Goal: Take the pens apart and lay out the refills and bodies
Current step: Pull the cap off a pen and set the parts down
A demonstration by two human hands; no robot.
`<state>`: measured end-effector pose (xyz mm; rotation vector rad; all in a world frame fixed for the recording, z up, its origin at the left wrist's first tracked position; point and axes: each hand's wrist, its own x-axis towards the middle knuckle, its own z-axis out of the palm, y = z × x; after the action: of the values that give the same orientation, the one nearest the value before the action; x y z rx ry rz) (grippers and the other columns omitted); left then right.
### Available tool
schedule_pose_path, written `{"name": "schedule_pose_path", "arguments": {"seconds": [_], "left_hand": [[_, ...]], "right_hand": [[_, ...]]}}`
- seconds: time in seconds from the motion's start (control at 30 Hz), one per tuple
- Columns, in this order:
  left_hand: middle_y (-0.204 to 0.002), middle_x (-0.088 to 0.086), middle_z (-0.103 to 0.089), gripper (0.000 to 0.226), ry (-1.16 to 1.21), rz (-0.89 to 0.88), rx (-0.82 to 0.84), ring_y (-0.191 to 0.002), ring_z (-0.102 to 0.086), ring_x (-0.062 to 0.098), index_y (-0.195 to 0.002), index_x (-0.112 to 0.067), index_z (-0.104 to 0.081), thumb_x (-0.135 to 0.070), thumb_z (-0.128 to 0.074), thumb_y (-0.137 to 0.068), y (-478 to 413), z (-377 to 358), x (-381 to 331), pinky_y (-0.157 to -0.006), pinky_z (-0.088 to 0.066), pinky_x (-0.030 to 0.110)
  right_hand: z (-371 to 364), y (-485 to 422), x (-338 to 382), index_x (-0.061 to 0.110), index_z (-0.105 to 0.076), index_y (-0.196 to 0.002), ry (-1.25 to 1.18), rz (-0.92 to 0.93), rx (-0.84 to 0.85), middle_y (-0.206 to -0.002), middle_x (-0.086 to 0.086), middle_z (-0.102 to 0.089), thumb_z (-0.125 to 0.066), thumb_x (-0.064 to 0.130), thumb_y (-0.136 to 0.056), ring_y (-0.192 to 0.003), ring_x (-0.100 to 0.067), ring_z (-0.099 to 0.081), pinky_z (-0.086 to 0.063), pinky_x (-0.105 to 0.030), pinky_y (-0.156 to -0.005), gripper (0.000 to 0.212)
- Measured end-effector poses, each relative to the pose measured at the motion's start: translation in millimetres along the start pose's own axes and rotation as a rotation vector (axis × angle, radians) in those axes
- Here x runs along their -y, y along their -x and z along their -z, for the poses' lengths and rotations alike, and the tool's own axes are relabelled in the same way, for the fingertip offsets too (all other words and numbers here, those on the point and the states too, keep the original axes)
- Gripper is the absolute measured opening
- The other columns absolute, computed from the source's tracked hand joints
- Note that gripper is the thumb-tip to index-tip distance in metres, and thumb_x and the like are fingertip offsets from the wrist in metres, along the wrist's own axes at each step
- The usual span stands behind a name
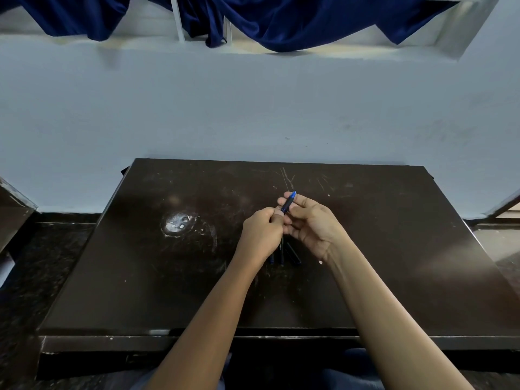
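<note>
The grip of the left hand (263,235) is clenched: its fingers are curled round the near end of a blue pen (288,204), and this end is hidden inside the fist. The right hand (312,220) holds the far part of the same pen, pinching it between the thumb and the first fingers, while its other fingers are only loosely bent. The palm of this hand is turned towards the left. Both hands are lifted above the table (394,249), a little to the right of its middle and in its far half. They touch each other at the pen.

The pen is tilted, and its bright blue tip points away, towards the far side and slightly to the right, just past the fingertips. I cannot tell if the pen is in one piece or already loosened.

Directly under the hands, on the table, lie some slim dark pieces (293,253), close beside each other, with their length running from near to far. The left wrist covers them partly, so I cannot tell if they are whole pens or only parts.

The table is dark brown and scratched, with a round white mark (177,222) to the left of the hands. Behind it is a pale blue wall (253,108), and a dark blue curtain (281,21) hangs above.
</note>
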<state>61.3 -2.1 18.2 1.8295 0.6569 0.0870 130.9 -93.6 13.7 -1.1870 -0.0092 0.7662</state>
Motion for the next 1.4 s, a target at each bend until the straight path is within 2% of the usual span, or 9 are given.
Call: {"name": "schedule_pose_path", "arguments": {"seconds": [0.07,0.23,0.4,0.5,0.7,1.0,1.2,1.27,1.4], "left_hand": [[-0.074,-0.007,-0.059,0.027,-0.041,-0.006,0.006,-0.059,-0.048,0.003,-0.091,-0.016,-0.065,-0.022,-0.04,-0.098,0.8,0.5,-0.1,-0.053,-0.034,0.017],[-0.086,0.003,-0.065,0.025,-0.047,0.01,0.012,-0.058,-0.046,0.004,-0.091,-0.016,-0.062,-0.023,-0.04,-0.098,0.4,0.9,0.1,-0.052,-0.034,0.018],[-0.082,-0.004,-0.063,0.022,0.0,0.008,0.038,-0.06,-0.048,0.002,-0.107,-0.02,-0.062,-0.023,-0.041,-0.099,-0.9,0.8,0.1,-0.052,-0.034,0.018],[-0.087,-0.003,-0.063,0.022,0.013,0.013,0.056,-0.061,-0.048,0.003,-0.109,-0.023,-0.061,-0.024,-0.041,-0.099,-1.6,0.2,0.9,-0.053,-0.035,0.019],[-0.089,-0.003,-0.064,0.022,-0.006,0.024,0.077,-0.062,-0.048,0.003,-0.111,-0.022,-0.06,-0.025,-0.041,-0.099,-1.7,1.3,2.2,-0.054,-0.035,0.019],[-0.079,-0.004,-0.061,0.025,-0.017,0.049,0.117,-0.054,-0.044,0.004,-0.115,-0.024,-0.059,-0.024,-0.039,-0.1,-1.9,2.3,0.8,-0.048,-0.032,0.019],[-0.084,-0.002,-0.06,0.028,-0.062,0.07,0.116,-0.052,-0.041,0.003,-0.105,-0.022,-0.064,-0.018,-0.037,-0.1,-0.6,5.9,0.3,-0.046,-0.029,0.016],[-0.085,-0.002,-0.061,0.028,-0.071,0.08,0.078,-0.051,-0.041,0.003,-0.103,-0.022,-0.064,-0.017,-0.036,-0.1,-1.3,7.7,1.1,-0.046,-0.029,0.016],[-0.085,-0.002,-0.063,0.028,-0.072,0.087,0.03,-0.046,-0.039,0.003,-0.1,-0.024,-0.063,-0.018,-0.035,-0.1,-1.5,11.0,3.9,-0.038,-0.029,0.012]], "right_hand": [[-0.6,0.2,0.6,0.009,-0.06,-0.106,-0.015,-0.019,-0.005,-0.096,-0.004,-0.07,-0.046,0.003,-0.095,-0.057,-0.012,-0.052,-0.049,-0.031,-0.061,0.019],[0.2,0.3,-2.4,0.012,-0.063,-0.093,-0.004,-0.036,-0.031,-0.071,0.001,-0.063,-0.06,0.008,-0.09,-0.058,-0.007,-0.06,-0.054,-0.024,-0.058,0.006],[1.0,-2.0,0.4,0.012,-0.062,-0.101,-0.067,-0.048,-0.019,-0.089,-0.001,-0.067,-0.044,-0.001,-0.096,-0.072,-0.012,-0.064,-0.05,-0.028,-0.066,0.022],[0.8,-1.8,1.6,0.013,-0.061,-0.103,-0.088,-0.053,-0.011,-0.092,-0.001,-0.067,-0.04,0.0,-0.097,-0.073,-0.014,-0.063,-0.049,-0.027,-0.057,0.026],[3.3,-0.7,-1.3,0.011,-0.064,-0.099,0.018,-0.05,-0.036,-0.079,-0.003,-0.063,-0.06,0.013,-0.091,-0.066,-0.011,-0.061,-0.051,-0.025,-0.067,0.009],[2.8,-1.8,5.0,0.015,-0.059,-0.102,-0.257,-0.04,-0.077,-0.093,0.002,-0.064,-0.033,-0.002,-0.098,-0.086,-0.014,-0.061,-0.048,-0.029,-0.075,0.031],[24.6,-9.4,11.1,0.017,-0.059,-0.096,-0.427,0.069,-0.297,-0.089,0.003,-0.063,-0.04,0.002,-0.097,-0.082,-0.009,-0.06,-0.046,-0.028,-0.088,0.024],[34.7,-13.1,7.7,0.015,-0.062,-0.1,-0.213,0.074,-0.373,-0.085,0.0,-0.062,-0.044,-0.001,-0.094,-0.075,-0.009,-0.059,-0.047,-0.026,-0.083,0.025],[50.8,-19.4,-17.8,0.015,-0.072,-0.092,0.815,-0.007,-0.394,-0.075,0.0,-0.063,-0.058,0.0,-0.081,-0.063,-0.01,-0.057,-0.048,-0.018,-0.061,0.023]]}}
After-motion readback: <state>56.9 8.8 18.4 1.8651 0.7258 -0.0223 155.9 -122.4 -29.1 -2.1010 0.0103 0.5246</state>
